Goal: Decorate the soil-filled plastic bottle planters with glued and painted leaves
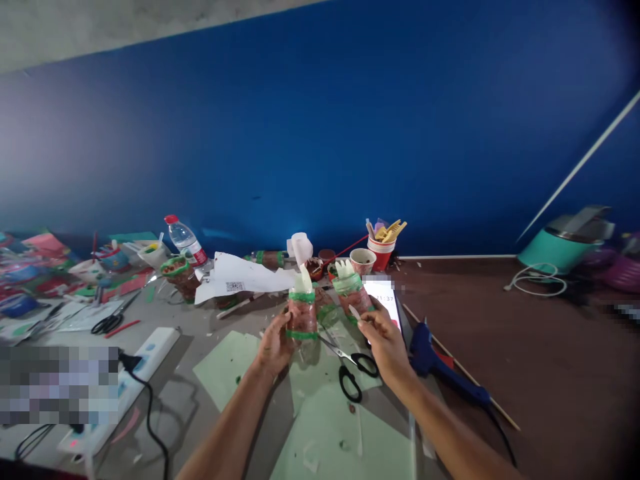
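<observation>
My left hand [276,345] is closed round the side of a small reddish-brown jar [301,313] with green bands at top and bottom. A pale piece [303,277] stands up out of it. My right hand [383,333] pinches a small white piece [354,312] between thumb and finger. Just behind those fingers is a second brown jar [351,297] with a green rim, tilted, with white pronged pieces [345,268] at its top. Black-handled scissors [353,370] lie open between my hands, on pale green paper [345,427].
A blue glue gun [445,370] and a wooden stick [465,377] lie on the right. A lit phone [383,293] is behind my right hand. Crumpled white paper [240,275], a water bottle [185,240] and a red cup [381,253] stand further back. A power strip [155,353] lies left.
</observation>
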Demonstrator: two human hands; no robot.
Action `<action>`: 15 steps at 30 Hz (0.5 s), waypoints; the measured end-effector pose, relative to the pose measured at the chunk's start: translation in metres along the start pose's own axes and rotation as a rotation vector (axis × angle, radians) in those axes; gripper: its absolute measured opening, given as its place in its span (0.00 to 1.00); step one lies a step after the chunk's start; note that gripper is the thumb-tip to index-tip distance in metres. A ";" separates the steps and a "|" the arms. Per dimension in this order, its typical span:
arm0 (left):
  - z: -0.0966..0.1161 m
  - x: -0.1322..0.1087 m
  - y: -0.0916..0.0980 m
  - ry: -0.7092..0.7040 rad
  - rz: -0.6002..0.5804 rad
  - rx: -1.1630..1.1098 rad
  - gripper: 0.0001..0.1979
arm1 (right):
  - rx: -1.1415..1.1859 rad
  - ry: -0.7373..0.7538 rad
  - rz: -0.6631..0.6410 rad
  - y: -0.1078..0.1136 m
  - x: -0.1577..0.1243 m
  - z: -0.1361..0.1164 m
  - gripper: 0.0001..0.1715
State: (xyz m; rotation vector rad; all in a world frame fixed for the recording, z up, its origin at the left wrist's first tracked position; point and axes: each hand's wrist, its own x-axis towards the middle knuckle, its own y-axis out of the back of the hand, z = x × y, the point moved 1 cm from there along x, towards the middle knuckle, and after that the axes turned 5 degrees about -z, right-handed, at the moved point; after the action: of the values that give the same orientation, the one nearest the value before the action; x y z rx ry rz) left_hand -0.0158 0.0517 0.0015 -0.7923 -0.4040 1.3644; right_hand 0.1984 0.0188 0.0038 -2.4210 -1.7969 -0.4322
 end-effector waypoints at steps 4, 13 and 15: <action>-0.001 0.000 -0.001 0.008 -0.015 0.026 0.08 | -0.039 -0.047 -0.015 -0.002 -0.002 0.005 0.10; -0.001 -0.001 -0.002 0.011 -0.035 0.045 0.07 | -0.085 0.042 -0.097 -0.007 -0.005 0.006 0.06; -0.002 0.000 -0.002 0.012 -0.039 0.044 0.06 | -0.108 0.064 -0.106 -0.007 -0.006 0.005 0.05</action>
State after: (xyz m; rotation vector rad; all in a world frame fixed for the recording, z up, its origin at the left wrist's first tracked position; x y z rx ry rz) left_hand -0.0137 0.0511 0.0017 -0.7524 -0.3766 1.3278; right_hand 0.1907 0.0164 -0.0029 -2.3573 -1.9280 -0.6250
